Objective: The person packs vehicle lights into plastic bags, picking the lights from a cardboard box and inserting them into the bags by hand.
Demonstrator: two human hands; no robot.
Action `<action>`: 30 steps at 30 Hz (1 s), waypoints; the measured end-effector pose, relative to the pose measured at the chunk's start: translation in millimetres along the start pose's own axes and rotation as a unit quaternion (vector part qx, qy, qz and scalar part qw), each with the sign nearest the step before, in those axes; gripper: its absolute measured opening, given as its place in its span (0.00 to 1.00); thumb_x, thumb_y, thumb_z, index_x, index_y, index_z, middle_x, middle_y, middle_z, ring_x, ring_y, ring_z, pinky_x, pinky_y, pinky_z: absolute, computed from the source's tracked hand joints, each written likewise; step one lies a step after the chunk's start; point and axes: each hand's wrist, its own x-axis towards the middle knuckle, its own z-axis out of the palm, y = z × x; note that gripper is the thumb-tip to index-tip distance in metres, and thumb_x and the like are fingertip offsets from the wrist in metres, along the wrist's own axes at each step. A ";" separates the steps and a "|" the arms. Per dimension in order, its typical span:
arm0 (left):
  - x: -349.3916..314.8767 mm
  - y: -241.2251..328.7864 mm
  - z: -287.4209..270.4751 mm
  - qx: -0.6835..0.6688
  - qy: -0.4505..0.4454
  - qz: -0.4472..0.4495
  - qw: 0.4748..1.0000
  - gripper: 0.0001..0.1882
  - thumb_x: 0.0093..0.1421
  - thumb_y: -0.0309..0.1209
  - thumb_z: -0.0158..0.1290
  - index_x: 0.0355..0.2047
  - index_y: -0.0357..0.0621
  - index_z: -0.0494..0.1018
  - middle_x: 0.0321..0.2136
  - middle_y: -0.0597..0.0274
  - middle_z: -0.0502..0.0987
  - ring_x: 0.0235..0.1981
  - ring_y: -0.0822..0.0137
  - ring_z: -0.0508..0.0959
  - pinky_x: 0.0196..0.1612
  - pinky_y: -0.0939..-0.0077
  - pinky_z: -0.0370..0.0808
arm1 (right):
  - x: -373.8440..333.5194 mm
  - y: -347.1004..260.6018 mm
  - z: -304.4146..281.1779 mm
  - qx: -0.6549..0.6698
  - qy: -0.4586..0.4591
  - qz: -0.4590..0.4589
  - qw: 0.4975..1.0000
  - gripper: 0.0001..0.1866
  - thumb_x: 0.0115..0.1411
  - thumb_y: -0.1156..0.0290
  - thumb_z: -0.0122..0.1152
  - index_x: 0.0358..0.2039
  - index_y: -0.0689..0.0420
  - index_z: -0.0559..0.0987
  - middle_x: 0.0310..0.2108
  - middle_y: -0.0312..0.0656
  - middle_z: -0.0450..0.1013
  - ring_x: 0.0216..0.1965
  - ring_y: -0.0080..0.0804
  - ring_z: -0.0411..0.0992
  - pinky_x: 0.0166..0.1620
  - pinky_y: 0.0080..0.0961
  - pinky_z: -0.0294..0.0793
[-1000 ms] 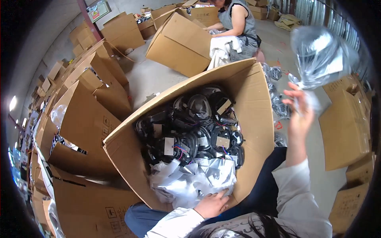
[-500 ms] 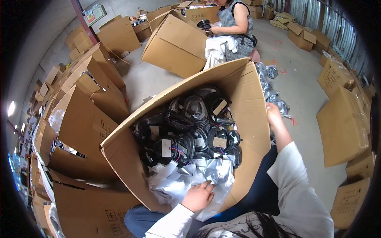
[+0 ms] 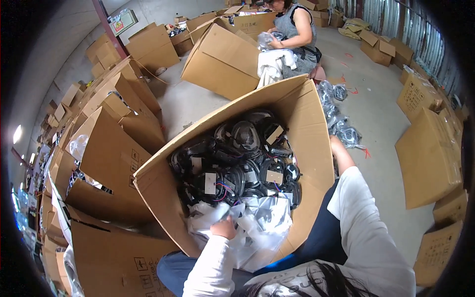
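Note:
An open cardboard box [image 3: 310, 148] leans toward me between my knees. Inside it lie several black, glossy rounded parts [image 3: 246, 136] with thin wires and pale labels, perhaps lamps. Crumpled clear plastic bags [image 3: 267, 218] cover the near end of the box's contents. Over the left part of these bags is my left hand [image 3: 224, 228], its fingers smeared by motion beside a blurred pale streak. My right hand [image 3: 337, 144] reaches down along the outer right side of the box. The box wall hides most of its fingers, so any grip there is not visible.
Bagged parts [image 3: 348, 136] lie in a row on the floor beyond the box's right side. Tall open cartons [image 3: 111, 148] crowd the left, and more cartons [image 3: 428, 158] line the right. Ahead, a person [image 3: 297, 37] sits by a tilted carton [image 3: 220, 59], handling something in plastic.
My left hand has moved left across the plastic bags. My right hand has dropped lower behind the box's right wall. The other person now handles a plastic-wrapped thing instead of a bare black one.

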 end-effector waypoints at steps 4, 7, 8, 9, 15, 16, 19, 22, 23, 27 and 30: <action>-9.5 12.4 11.1 0.029 -0.023 0.056 0.998 0.15 0.53 0.36 0.47 0.37 0.51 0.80 0.40 0.55 0.80 0.42 0.55 0.81 0.42 0.57 0.76 | -7.5 -6.9 -11.9 -0.260 0.105 -0.057 0.958 0.17 0.55 0.64 0.59 0.42 0.61 0.77 0.37 0.53 0.76 0.41 0.48 0.75 0.46 0.36 0.72; -21.7 21.3 5.4 0.040 -0.028 0.082 0.995 0.15 0.53 0.34 0.47 0.36 0.49 0.81 0.36 0.58 0.82 0.39 0.56 0.82 0.39 0.57 0.76 | -19.2 -17.2 -18.6 -0.191 0.135 -0.085 0.969 0.18 0.56 0.68 0.56 0.47 0.60 0.73 0.38 0.52 0.74 0.42 0.49 0.73 0.48 0.37 0.70; -22.8 23.4 4.5 0.050 0.000 0.094 0.994 0.14 0.52 0.33 0.47 0.34 0.49 0.81 0.34 0.59 0.82 0.37 0.55 0.82 0.38 0.58 0.75 | -22.2 -20.1 -23.0 -0.120 0.161 -0.104 0.974 0.20 0.57 0.70 0.56 0.50 0.60 0.70 0.42 0.52 0.72 0.45 0.49 0.71 0.50 0.37 0.69; -26.2 21.5 3.5 0.060 0.026 0.099 0.993 0.12 0.52 0.33 0.48 0.32 0.49 0.81 0.32 0.60 0.82 0.35 0.55 0.82 0.37 0.58 0.75 | -34.0 -29.3 -14.4 -0.119 0.158 -0.106 0.974 0.20 0.57 0.70 0.56 0.50 0.60 0.70 0.42 0.52 0.72 0.45 0.49 0.71 0.50 0.37 0.69; -58.1 37.9 -67.6 -0.186 0.316 0.243 0.898 0.05 0.53 0.26 0.51 0.31 0.43 0.73 0.30 0.55 0.77 0.34 0.52 0.77 0.36 0.59 0.71 | -161.2 -91.0 90.4 -0.200 0.118 -0.461 0.856 0.22 0.50 0.69 0.61 0.47 0.60 0.71 0.48 0.50 0.67 0.52 0.48 0.63 0.55 0.42 0.60; -65.1 43.6 -77.4 -0.187 0.315 0.244 0.898 0.05 0.53 0.26 0.51 0.31 0.43 0.73 0.30 0.55 0.77 0.34 0.52 0.77 0.36 0.59 0.71 | -173.1 -91.8 105.4 -0.197 -0.030 -0.488 0.850 0.23 0.51 0.64 0.62 0.47 0.60 0.72 0.47 0.50 0.68 0.51 0.48 0.64 0.55 0.42 0.60; -89.7 51.5 -94.9 -0.328 0.386 0.363 0.782 0.10 0.48 0.18 0.55 0.32 0.41 0.70 0.30 0.54 0.74 0.34 0.52 0.75 0.36 0.61 0.71 | -199.3 -43.1 153.5 -0.252 -0.387 -0.504 0.730 0.44 0.54 0.37 0.55 0.63 0.53 0.59 0.65 0.49 0.49 0.62 0.55 0.50 0.60 0.51 0.54; -95.3 50.1 -88.0 -0.368 0.373 0.410 0.747 0.11 0.50 0.16 0.54 0.33 0.41 0.69 0.30 0.53 0.73 0.30 0.52 0.74 0.33 0.63 0.71 | -225.7 -19.1 177.1 -0.254 -0.550 -0.419 0.677 0.51 0.44 0.33 0.62 0.62 0.50 0.61 0.62 0.45 0.56 0.64 0.49 0.50 0.64 0.46 0.50; -98.8 48.9 -86.6 -0.368 0.350 0.417 0.754 0.12 0.48 0.16 0.55 0.34 0.41 0.69 0.31 0.55 0.74 0.32 0.52 0.75 0.34 0.63 0.72 | -233.3 -12.8 187.5 -0.261 -0.572 -0.389 0.673 0.45 0.46 0.40 0.66 0.59 0.52 0.65 0.59 0.45 0.60 0.61 0.48 0.54 0.62 0.43 0.54; -100.8 57.8 -70.6 -0.343 0.302 0.480 0.749 0.14 0.46 0.17 0.55 0.34 0.42 0.69 0.34 0.57 0.75 0.34 0.53 0.76 0.37 0.62 0.74 | -228.1 63.1 220.2 -0.091 -0.683 -0.200 0.697 0.30 0.54 0.53 0.61 0.54 0.55 0.69 0.55 0.49 0.63 0.54 0.45 0.64 0.57 0.33 0.64; -104.0 63.5 -62.7 -0.324 0.268 0.515 0.747 0.17 0.45 0.19 0.57 0.37 0.45 0.71 0.37 0.60 0.75 0.38 0.55 0.76 0.42 0.64 0.74 | -235.6 51.7 223.6 0.209 -0.703 0.083 0.675 0.24 0.58 0.61 0.55 0.53 0.59 0.69 0.51 0.48 0.67 0.53 0.42 0.67 0.56 0.31 0.65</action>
